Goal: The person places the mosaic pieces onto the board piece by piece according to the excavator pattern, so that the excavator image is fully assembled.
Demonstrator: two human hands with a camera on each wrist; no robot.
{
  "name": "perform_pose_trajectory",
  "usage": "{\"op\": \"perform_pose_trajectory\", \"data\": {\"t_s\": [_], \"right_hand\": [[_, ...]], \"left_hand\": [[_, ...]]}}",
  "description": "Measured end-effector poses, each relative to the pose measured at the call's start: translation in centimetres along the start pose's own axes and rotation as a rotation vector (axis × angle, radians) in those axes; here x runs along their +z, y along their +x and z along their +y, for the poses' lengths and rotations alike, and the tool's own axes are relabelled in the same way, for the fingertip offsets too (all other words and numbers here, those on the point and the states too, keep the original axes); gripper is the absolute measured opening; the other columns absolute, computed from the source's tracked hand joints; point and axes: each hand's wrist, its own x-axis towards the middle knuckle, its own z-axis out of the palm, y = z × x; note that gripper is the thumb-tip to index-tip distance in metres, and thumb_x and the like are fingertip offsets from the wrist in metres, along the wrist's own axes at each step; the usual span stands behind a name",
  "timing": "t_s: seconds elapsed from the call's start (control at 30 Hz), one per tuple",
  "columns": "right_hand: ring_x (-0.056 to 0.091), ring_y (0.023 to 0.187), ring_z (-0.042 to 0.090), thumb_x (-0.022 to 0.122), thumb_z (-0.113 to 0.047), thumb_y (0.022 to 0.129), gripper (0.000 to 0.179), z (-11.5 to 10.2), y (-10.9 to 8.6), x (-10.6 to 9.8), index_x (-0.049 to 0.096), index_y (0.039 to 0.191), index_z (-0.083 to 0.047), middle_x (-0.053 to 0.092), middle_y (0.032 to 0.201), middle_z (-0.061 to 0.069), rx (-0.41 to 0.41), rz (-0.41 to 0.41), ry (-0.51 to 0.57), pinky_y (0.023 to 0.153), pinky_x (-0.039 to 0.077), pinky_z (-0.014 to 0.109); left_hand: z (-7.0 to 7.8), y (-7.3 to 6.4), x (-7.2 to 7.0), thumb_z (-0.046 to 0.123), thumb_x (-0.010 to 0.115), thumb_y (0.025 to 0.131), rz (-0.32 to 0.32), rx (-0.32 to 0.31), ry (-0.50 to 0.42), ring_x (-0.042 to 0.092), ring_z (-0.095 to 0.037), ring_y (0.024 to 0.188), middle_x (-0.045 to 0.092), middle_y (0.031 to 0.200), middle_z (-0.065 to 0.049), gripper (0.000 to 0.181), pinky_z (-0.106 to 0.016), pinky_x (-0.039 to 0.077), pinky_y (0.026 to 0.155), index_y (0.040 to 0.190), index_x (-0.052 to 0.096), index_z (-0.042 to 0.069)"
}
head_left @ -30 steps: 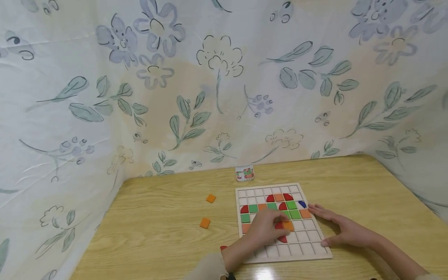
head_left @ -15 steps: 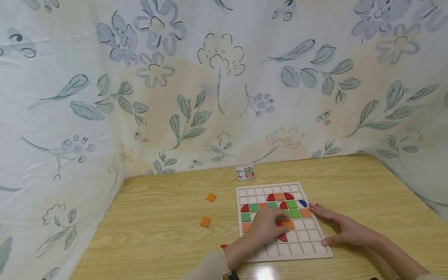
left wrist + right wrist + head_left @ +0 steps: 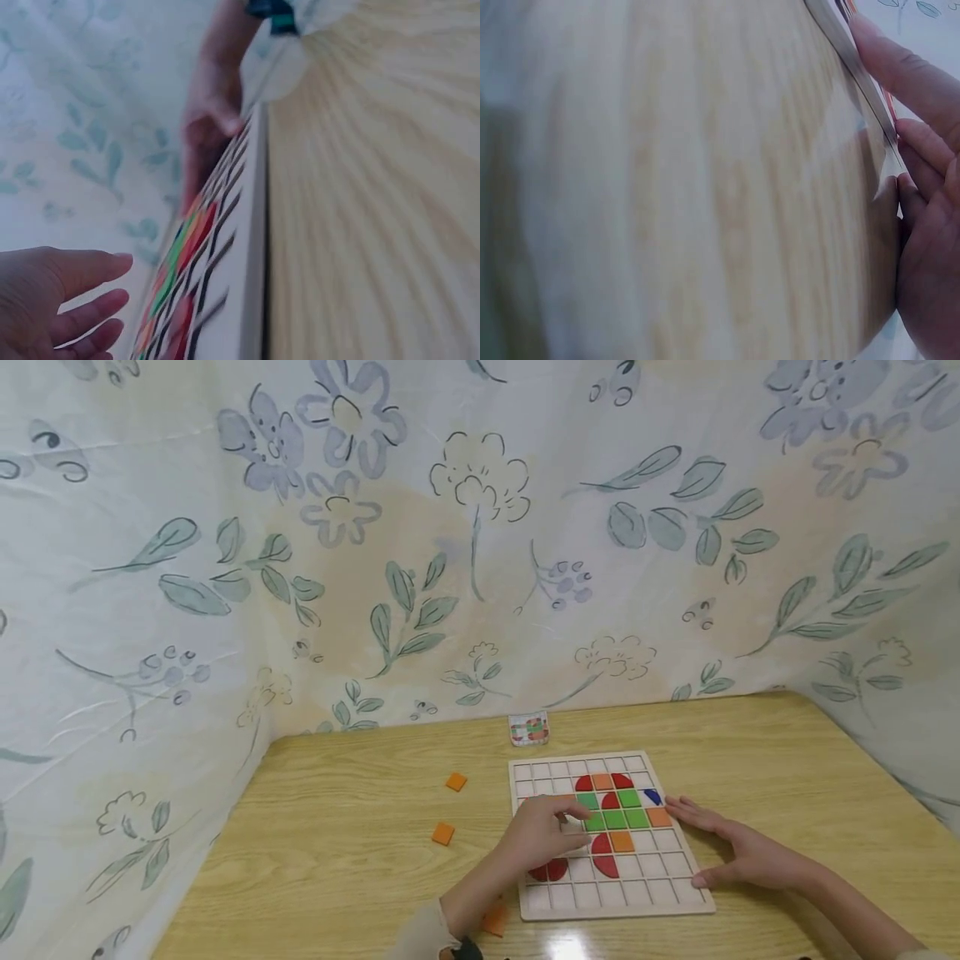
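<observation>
A pale wooden grid board (image 3: 660,889) lies on the table, with red quarter-circle, green, orange and blue pieces in its cells. The left hand (image 3: 542,833) hovers over the board's left part, thumb and fingers parted with nothing between them; it hides several cells. In the left wrist view the same hand (image 3: 71,307) shows spread, relaxed fingers beside the board. An orange square (image 3: 622,842) lies in a cell right of a red piece (image 3: 604,855). The right hand (image 3: 750,853) rests along the board's right edge, thumb at the lower corner, fingers close to the blue piece (image 3: 652,797).
Two loose orange squares (image 3: 456,782) lie on the table left of the board. Another orange piece (image 3: 495,918) lies partly behind the left forearm. A small patterned card (image 3: 528,728) stands behind the board. Floral cloth (image 3: 480,568) hangs behind the table.
The left hand has moved left, away from the orange square, uncovering green and red pieces in the middle of the board. The right hand has stayed at the board's edge.
</observation>
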Motion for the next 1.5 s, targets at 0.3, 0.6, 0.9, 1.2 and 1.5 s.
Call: {"op": "perform_pose_trajectory", "data": {"t_s": [0.3, 0.6, 0.9, 1.2, 1.5], "right_hand": [[0.004, 0.117, -0.031, 0.072, -0.04, 0.074, 0.083, -0.1, 0.0, 0.0, 0.031, 0.145, -0.022, 0.022, 0.15, 0.018, 0.045, 0.005, -0.064, 0.094, 0.036, 0.046], [0.004, 0.116, -0.032, 0.073, -0.037, 0.075, 0.083, -0.1, 0.1, 0.1, 0.031, 0.145, -0.02, 0.021, 0.149, 0.022, 0.03, 0.003, -0.023, 0.092, 0.03, 0.064], [0.006, 0.118, -0.031, 0.072, -0.039, 0.074, 0.083, 0.1, 0.1, 0.2, 0.031, 0.145, -0.022, 0.021, 0.149, 0.021, 0.031, 0.009, -0.062, 0.093, 0.036, 0.035], [0.004, 0.117, -0.031, 0.073, -0.038, 0.074, 0.084, 0.3, 0.2, 0.4, 0.032, 0.144, -0.02, 0.019, 0.149, 0.024, 0.025, 0.012, -0.013, 0.091, 0.027, 0.068], [0.004, 0.117, -0.032, 0.073, -0.038, 0.074, 0.084, 0.4, 0.2, 0.4, 0.031, 0.145, -0.021, 0.019, 0.149, 0.023, 0.03, 0.01, -0.008, 0.089, 0.024, 0.071]], "left_hand": [[-4.4, -4.5, -6.2, 0.02, 0.072, 0.08, 0.115, -0.068, -0.006, 0.054, -0.015, 0.086, 0.067, 0.097, 0.003, 0.02, -0.026, 0.043, 0.072, 0.101, 0.07, 0.018], [-9.2, -9.0, -10.5, 0.02, 0.074, 0.077, 0.152, -0.055, 0.054, 0.052, -0.013, 0.093, 0.062, 0.103, 0.009, 0.032, -0.029, 0.043, 0.081, 0.108, 0.067, 0.026], [-11.1, -10.4, -11.4, 0.024, 0.073, 0.079, 0.145, -0.102, -0.11, 0.052, -0.016, 0.108, 0.063, 0.112, 0.007, 0.035, -0.034, 0.038, 0.098, 0.113, 0.065, 0.023], [-11.2, -10.3, -11.1, 0.018, 0.073, 0.079, 0.177, -0.099, -0.043, 0.054, -0.019, 0.108, 0.064, 0.108, 0.008, 0.03, -0.038, 0.036, 0.1, 0.108, 0.067, 0.021], [-11.0, -10.2, -10.6, 0.023, 0.077, 0.074, 0.224, -0.109, -0.031, 0.056, -0.017, 0.103, 0.066, 0.103, 0.01, 0.031, -0.042, 0.04, 0.095, 0.104, 0.068, 0.02]]}}
